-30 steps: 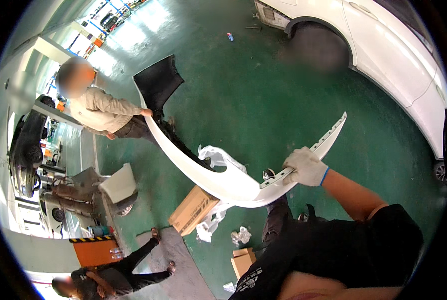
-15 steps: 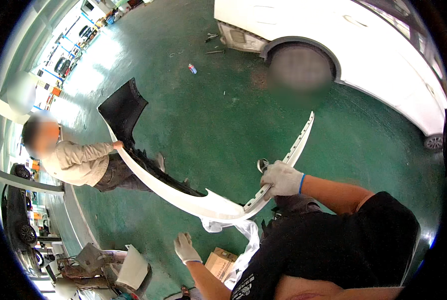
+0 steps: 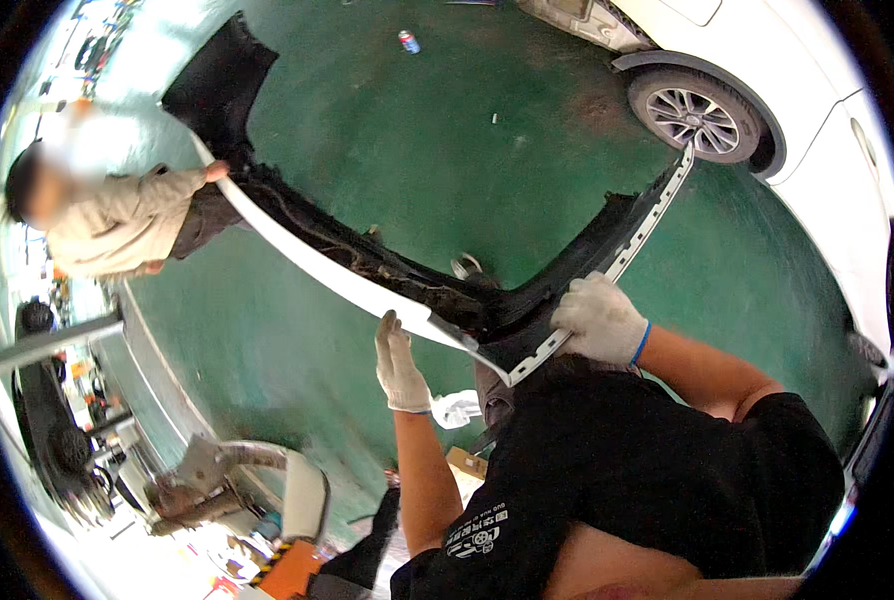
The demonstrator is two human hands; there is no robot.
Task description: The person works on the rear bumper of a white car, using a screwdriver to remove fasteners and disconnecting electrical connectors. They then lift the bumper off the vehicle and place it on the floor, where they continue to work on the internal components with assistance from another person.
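Observation:
A long curved car bumper point(image 3: 312, 255), white outside with a black inner side, hangs above the green floor. My right hand point(image 3: 599, 318), in a pale work glove, is closed around its slotted edge on the near right. Gloved too, my left hand point(image 3: 402, 368) has its fingers stretched out, the tips at the bumper's white outer face; whether they touch it I cannot tell. On the left, another person point(image 3: 132, 220) in a beige jacket holds the bumper's other side with one hand.
A white car point(image 3: 817, 120) stands at the right, its wheel point(image 3: 697, 115) close to the bumper's right tip. A spray can point(image 3: 409, 41) is on the floor at the far side. Removed car parts point(image 3: 212, 480) and a cardboard box point(image 3: 467, 462) lie at the near left.
The bumper has tilted, so more of its black inner side shows. My left hand has risen to its white face; my right hand still grips the edge. The view has shifted.

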